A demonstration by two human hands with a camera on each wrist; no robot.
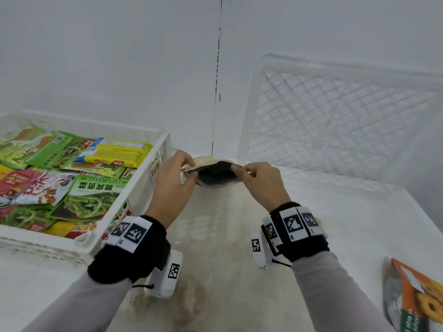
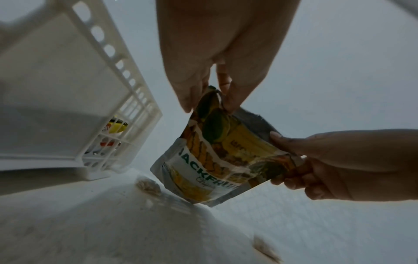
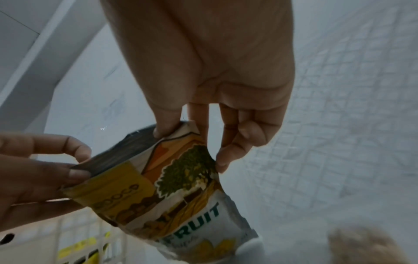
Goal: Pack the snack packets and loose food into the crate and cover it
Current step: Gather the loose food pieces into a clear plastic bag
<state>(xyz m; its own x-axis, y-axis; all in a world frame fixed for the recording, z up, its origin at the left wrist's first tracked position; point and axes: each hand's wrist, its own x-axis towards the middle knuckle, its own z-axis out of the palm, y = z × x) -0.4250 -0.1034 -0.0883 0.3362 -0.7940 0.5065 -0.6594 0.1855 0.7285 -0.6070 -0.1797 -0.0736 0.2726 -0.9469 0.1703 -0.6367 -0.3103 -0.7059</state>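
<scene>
Both hands hold one jackfruit chip bag (image 1: 211, 172) above the white bench (image 1: 215, 236). The left hand (image 1: 172, 183) fingers pinch one side of its open top. The right hand (image 1: 261, 180) fingers pinch the other. The crate (image 1: 134, 195) of snack packets (image 1: 72, 173) sits just left.

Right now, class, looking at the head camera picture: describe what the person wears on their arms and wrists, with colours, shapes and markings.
Both arms wear light grey long sleeves. The left wrist band and right wrist band are wide and black, each carrying white rectangular tags printed with black square-patterned codes. A white boxy unit with another such code hangs under the left wrist, and a similar one sits beside the right. The left hand and right hand are bare.
</scene>
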